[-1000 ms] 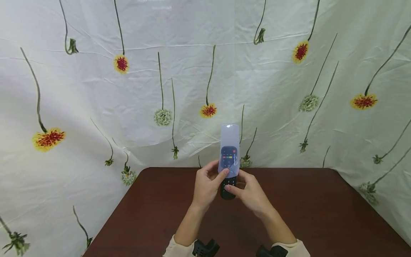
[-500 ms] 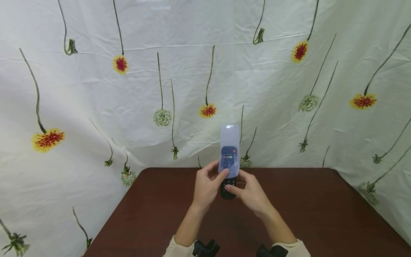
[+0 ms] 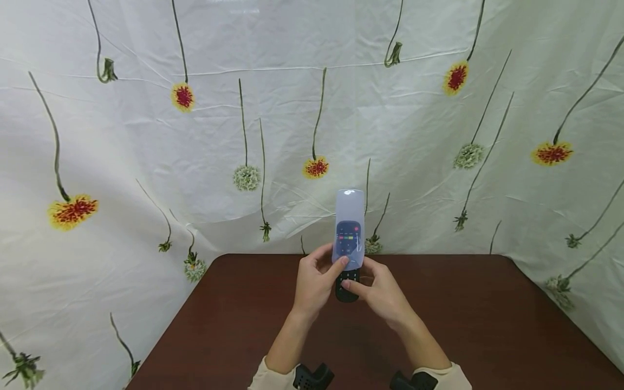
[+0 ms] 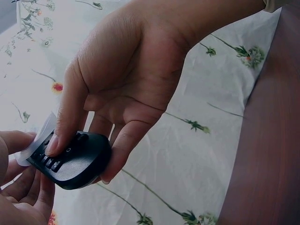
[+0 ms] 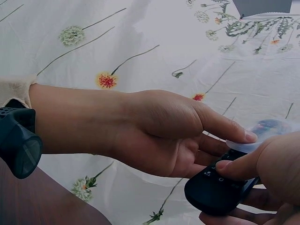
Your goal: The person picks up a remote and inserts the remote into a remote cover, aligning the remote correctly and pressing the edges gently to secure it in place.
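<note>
A black remote control [image 3: 347,294] sits partway inside a translucent pale-blue sleeve [image 3: 349,203]. The sleeve's far part extends past the remote's top, and the remote's lower keypad end sticks out. My left hand [image 3: 312,284] grips the sleeve near its lower edge, thumb on the front face. With its thumb on the exposed keys, my right hand [image 3: 386,297] holds the remote's bottom end. In the left wrist view, the right hand's fingers [image 4: 123,147] support the remote [image 4: 82,161] from underneath. The left hand's thumb on the sleeve [image 5: 269,127] shows in the right wrist view.
Below the hands lies a dark reddish-brown table [image 3: 234,325]. A white cloth [image 3: 205,141] printed with flowers hangs behind and along its sides. Black devices [image 3: 313,377] are worn on both wrists, next to cream sleeve cuffs.
</note>
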A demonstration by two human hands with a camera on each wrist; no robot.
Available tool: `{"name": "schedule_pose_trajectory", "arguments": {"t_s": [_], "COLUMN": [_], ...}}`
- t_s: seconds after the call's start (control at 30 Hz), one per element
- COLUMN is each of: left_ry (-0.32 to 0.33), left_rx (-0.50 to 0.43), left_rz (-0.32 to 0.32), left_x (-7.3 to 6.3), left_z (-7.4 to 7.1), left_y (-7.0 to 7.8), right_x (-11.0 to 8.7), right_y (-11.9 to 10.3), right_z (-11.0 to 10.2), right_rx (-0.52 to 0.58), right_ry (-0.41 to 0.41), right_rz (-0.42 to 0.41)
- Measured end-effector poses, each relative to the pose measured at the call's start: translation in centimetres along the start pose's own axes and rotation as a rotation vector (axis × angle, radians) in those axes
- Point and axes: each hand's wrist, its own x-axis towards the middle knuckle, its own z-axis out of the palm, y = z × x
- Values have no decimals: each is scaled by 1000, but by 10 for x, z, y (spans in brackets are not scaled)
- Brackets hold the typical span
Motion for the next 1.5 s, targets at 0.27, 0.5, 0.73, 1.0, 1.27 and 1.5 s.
{"name": "schedule_pose_trajectory", "arguments": {"t_s": [0.27,0.5,0.73,1.0,1.27,1.5], "left_ry": [-4,-7,-14,-18,-27,-29], "left_rx": [-4,2,-1,-3,-4,-6], "left_rz": [-3,-5,-6,-16,-16,-14], "left_x": [-1,-1,0,0,-1,-1], "left_z": [0,0,1,1,2,2], "left_y": [1,0,-1,-2,-2,-4], "right_x": [0,1,0,0,-1,0], "right_y": [-1,-3,-4,-5,-4,-3], "right_z": [1,1,-1,-1,-2,-2], "right_rx": [6,-2,-6,-6,-15,-14], "right_ry": [9,14,12,11,23,25], "right_rz": [8,9,5,-6,-11,-18]}}
